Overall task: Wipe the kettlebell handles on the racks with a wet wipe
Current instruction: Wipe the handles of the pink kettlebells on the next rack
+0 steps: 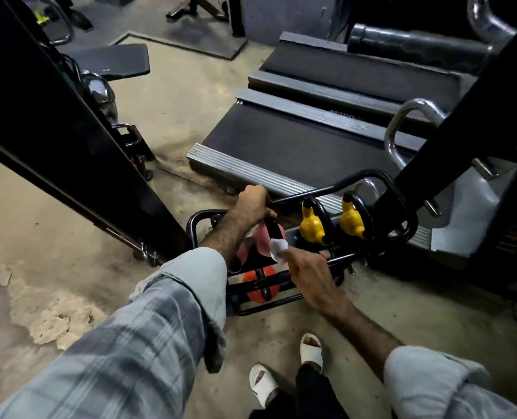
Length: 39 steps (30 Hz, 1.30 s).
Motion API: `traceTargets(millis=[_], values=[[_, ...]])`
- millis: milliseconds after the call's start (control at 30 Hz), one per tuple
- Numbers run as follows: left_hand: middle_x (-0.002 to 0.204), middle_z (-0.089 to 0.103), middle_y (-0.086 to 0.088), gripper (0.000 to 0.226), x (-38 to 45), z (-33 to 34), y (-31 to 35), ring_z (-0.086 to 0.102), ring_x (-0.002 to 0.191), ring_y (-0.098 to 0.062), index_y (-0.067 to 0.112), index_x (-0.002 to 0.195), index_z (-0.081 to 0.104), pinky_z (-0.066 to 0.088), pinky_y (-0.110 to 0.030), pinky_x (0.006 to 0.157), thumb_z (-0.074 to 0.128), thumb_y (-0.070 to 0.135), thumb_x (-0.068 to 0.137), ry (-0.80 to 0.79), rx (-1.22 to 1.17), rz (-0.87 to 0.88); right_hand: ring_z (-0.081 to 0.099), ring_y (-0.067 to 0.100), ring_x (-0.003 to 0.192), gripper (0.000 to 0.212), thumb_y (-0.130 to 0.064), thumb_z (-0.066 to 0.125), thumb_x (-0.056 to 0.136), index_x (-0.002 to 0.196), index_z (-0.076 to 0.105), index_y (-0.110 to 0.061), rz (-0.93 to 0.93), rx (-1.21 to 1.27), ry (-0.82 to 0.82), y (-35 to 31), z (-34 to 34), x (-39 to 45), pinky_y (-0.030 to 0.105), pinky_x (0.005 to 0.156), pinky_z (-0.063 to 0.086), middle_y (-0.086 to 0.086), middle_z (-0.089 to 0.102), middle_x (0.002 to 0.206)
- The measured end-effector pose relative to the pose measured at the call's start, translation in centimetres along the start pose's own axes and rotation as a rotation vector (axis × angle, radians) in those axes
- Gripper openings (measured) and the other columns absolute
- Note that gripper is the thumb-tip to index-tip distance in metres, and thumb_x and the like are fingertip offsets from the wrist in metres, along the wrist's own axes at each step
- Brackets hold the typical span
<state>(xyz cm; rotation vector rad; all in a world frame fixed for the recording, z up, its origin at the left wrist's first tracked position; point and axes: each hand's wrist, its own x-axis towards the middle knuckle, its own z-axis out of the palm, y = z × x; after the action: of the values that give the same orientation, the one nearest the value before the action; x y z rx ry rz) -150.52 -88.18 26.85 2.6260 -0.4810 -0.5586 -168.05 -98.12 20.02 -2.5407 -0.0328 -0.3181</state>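
A low black rack [369, 178] on the floor holds small kettlebells. My left hand [252, 204] grips the black handle [273, 229] of a pink kettlebell [261, 241] on the upper tier. My right hand [310, 279] pinches a white wet wipe [278, 249] and holds it against the lower part of that handle. Two yellow kettlebells [311, 226] [352, 220] with black handles stand to the right on the same tier. An orange-red kettlebell [260, 285] lies on the lower tier, partly behind the rack's bars. Another pink kettlebell [241, 257] shows beside my left forearm.
A treadmill deck [281, 140] lies just behind the rack. Black machine uprights stand at the left [54, 125] and right [462, 122], with chrome handles [402, 128] on the right one. Larger kettlebells [100, 89] sit behind the left upright. My sandalled feet [287, 367] are on the concrete floor.
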Motion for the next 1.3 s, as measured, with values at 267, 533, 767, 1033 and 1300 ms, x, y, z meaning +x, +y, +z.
traceTargets(millis=[267, 533, 767, 1033, 1300], values=[[0.098, 0.070, -0.012, 0.029, -0.3, 0.7, -0.1, 0.065, 0.094, -0.027, 0.010, 0.100, 0.072, 0.047, -0.027, 0.075, 0.078, 0.025, 0.075, 0.046, 0.034, 0.011, 0.067, 0.011, 0.086, 0.016, -0.025, 0.061, 0.094, 0.105, 0.072, -0.025, 0.671, 0.700, -0.184, 2.0, 1.0, 4.5, 0.026, 0.068, 0.054, -0.007, 0.072, 0.094], [0.089, 0.073, -0.007, 0.014, -0.8, 0.9, -0.3, 0.067, 0.089, -0.021, 0.009, 0.093, 0.073, 0.050, -0.026, 0.075, 0.072, 0.016, 0.081, 0.074, 0.031, 0.013, 0.059, 0.018, 0.072, 0.024, -0.007, 0.044, 0.100, 0.109, 0.066, -0.002, 0.650, 0.787, -0.536, 3.2, -0.3, 6.2, 0.025, 0.060, 0.046, 0.011, 0.067, 0.086], [0.086, 0.072, -0.005, 0.013, -0.9, 1.3, 0.1, 0.055, 0.066, -0.005, 0.006, 0.097, 0.071, 0.041, -0.018, 0.064, 0.062, 0.009, 0.088, 0.093, -0.012, -0.007, 0.061, 0.011, 0.062, 0.018, -0.019, 0.053, 0.099, 0.101, 0.072, -0.021, 0.687, 0.805, -0.227, 2.4, 1.1, 3.4, 0.032, 0.061, 0.052, -0.001, 0.071, 0.076], [0.080, 0.068, 0.000, 0.009, -1.4, 1.2, -0.5, 0.056, 0.063, -0.002, 0.008, 0.089, 0.069, 0.041, -0.015, 0.057, 0.066, 0.014, 0.083, 0.083, -0.011, 0.012, 0.072, 0.012, 0.083, 0.026, -0.005, 0.060, 0.093, 0.113, 0.071, -0.017, 0.641, 0.818, 0.162, -1.8, 0.9, 1.6, 0.024, 0.074, 0.059, -0.002, 0.074, 0.102], [0.086, 0.072, -0.004, 0.015, -1.4, 0.8, -0.3, 0.063, 0.077, -0.010, 0.009, 0.098, 0.072, 0.042, -0.014, 0.060, 0.067, 0.015, 0.085, 0.084, -0.090, -0.040, 0.055, 0.020, 0.102, 0.033, -0.013, 0.044, 0.092, 0.115, 0.066, -0.009, -0.369, -0.141, -0.060, -0.6, 0.3, 3.6, 0.022, 0.082, 0.053, 0.013, 0.056, 0.119]])
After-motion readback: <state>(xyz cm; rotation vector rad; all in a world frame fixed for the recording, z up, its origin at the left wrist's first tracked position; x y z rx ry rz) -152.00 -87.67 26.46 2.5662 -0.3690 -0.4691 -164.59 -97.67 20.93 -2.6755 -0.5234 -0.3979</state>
